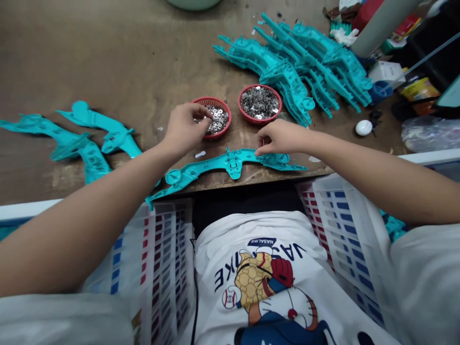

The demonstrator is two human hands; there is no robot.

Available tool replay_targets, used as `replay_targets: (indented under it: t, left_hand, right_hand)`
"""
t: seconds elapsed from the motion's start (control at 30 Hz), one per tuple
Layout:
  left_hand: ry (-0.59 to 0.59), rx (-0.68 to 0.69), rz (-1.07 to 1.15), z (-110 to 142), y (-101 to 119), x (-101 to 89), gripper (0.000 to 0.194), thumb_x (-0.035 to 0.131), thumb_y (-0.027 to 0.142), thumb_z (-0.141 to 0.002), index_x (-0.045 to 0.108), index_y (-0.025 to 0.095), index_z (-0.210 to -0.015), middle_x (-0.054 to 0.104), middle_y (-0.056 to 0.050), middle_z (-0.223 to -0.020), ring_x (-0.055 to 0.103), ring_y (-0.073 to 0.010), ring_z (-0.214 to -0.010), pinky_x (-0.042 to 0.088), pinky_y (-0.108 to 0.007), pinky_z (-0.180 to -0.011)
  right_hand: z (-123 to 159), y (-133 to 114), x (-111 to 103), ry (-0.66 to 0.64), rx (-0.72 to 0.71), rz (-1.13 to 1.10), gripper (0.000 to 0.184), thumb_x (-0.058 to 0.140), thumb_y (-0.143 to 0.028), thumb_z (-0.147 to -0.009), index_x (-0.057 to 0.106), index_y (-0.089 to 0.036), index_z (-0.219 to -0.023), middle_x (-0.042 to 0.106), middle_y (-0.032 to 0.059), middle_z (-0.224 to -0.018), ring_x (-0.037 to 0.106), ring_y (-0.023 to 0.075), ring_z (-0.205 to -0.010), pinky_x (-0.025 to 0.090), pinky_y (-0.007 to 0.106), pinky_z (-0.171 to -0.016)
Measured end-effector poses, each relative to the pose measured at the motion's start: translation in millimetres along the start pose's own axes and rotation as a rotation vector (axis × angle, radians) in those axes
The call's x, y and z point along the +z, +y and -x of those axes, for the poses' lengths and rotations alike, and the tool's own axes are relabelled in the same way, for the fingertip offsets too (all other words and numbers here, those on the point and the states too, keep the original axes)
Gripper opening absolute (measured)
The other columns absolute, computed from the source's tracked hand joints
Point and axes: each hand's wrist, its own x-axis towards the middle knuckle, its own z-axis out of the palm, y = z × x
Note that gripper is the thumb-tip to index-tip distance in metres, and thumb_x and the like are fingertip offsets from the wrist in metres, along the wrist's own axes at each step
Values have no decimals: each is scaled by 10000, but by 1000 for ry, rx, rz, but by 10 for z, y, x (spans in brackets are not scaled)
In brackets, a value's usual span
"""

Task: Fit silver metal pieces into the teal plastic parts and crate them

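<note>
My left hand (pixel 185 129) hangs over a small red mesh basket (pixel 212 99), its fingers bunched at the heap of small silver metal pieces (pixel 217 120). Whatever they may hold is hidden. A second red basket (pixel 259 87) of similar metal pieces (pixel 260 102) stands just to the right. My right hand (pixel 282 138) rests on a long curved teal plastic part (pixel 230 167) lying at the bench's front edge, its fingertips pinching the part's upper edge.
A heap of teal plastic parts (pixel 305 62) lies behind the baskets, with more teal parts (pixel 86 134) at the left. White plastic crates (pixel 161 268) stand on both sides of my lap. Assorted containers and packets (pixel 413 86) crowd the right end of the wooden workbench (pixel 108 57).
</note>
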Motion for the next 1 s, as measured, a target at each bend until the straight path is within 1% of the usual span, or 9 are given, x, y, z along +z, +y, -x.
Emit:
replay_targets:
  t: [0.1, 0.23, 0.37, 0.5, 0.6, 0.7, 0.8, 0.87, 1.0]
  left_hand:
    - [43, 33, 87, 72, 127, 7, 170, 788, 397, -947, 846, 252, -1014, 884, -100, -1247, 793, -350, -1290, 625, -570, -1241]
    - [-156, -60, 508, 310, 445, 117, 307, 916, 483, -944, 812, 226, -1075, 862, -81, -1057, 867, -330, -1100, 741, -547, -1041]
    - [-261, -145, 737, 505, 610, 234, 457, 1059, 490, -845, 767, 216, -1066, 837, -81, -1023, 897, -316, -1022, 771, -527, -1003]
    - [-304, -202, 805, 560, 574, 290, 517, 1065, 451, -807, 791, 197, -1165, 869, -101, -1069, 904, -320, -1029, 781, -534, -1014]
    - [-316, -78, 644, 556, 488, 329, 484, 907, 469, -957, 819, 180, -1336, 901, -142, -1164, 907, -354, -1118, 773, -558, -1058]
    - [-374, 268, 225, 574, 391, 380, 459, 775, 403, -1061, 839, 165, -1448, 881, -206, -1422, 846, -412, -1388, 676, -627, -1282]
    - [-528, 566, -137, 631, 316, 434, 495, 716, 341, -1121, 820, 129, -1555, 727, -272, -1727, 687, -449, -1656, 532, -661, -1447]
    - [-589, 632, -242, 666, 287, 460, 529, 671, 336, -1163, 782, 102, -1624, 645, -292, -1816, 628, -450, -1721, 508, -659, -1470]
    - [-600, 646, -297, 679, 271, 469, 555, 654, 350, -1188, 748, 111, -1681, 616, -271, -1853, 608, -429, -1744, 502, -634, -1482]
  right_hand:
    - [45, -63, -59, 191, -47, -77, 304, 833, -440, -1109, 900, -206, -1291, 883, 106, -1128, 779, 280, -1015, 568, 377, -944]
    - [55, -154, -60, 365, -258, -86, 427, 742, -441, -1167, 828, -253, -1540, 866, 126, -1362, 780, 321, -1231, 589, 417, -1079]
    - [17, -167, 7, 373, -488, -9, 390, 580, -434, -1250, 899, -272, -1406, 860, 123, -1325, 792, 319, -1247, 598, 439, -1072]
    - [15, -160, -13, 287, -486, 38, 399, 584, -440, -1253, 933, -289, -1376, 873, 112, -1273, 805, 304, -1216, 600, 428, -1055]
    - [-10, -107, -60, 202, -447, 22, 373, 614, -382, -1215, 949, -290, -1351, 891, 90, -1260, 806, 293, -1204, 592, 422, -1072]
    - [-77, 20, -71, 88, -376, -12, 328, 684, -287, -1106, 975, -277, -1257, 912, 60, -1187, 812, 272, -1106, 590, 398, -1051]
    - [-143, 156, -51, -25, -293, -52, 314, 727, -222, -998, 986, -251, -1175, 919, 35, -1076, 803, 244, -992, 586, 358, -987]
    - [-173, 214, -36, -72, -271, -76, 307, 744, -215, -971, 988, -242, -1155, 920, 26, -1044, 797, 234, -957, 579, 343, -955]
    - [-228, 275, 22, -112, -315, -77, 287, 750, -214, -988, 984, -245, -1151, 923, 22, -1057, 791, 223, -951, 564, 329, -931]
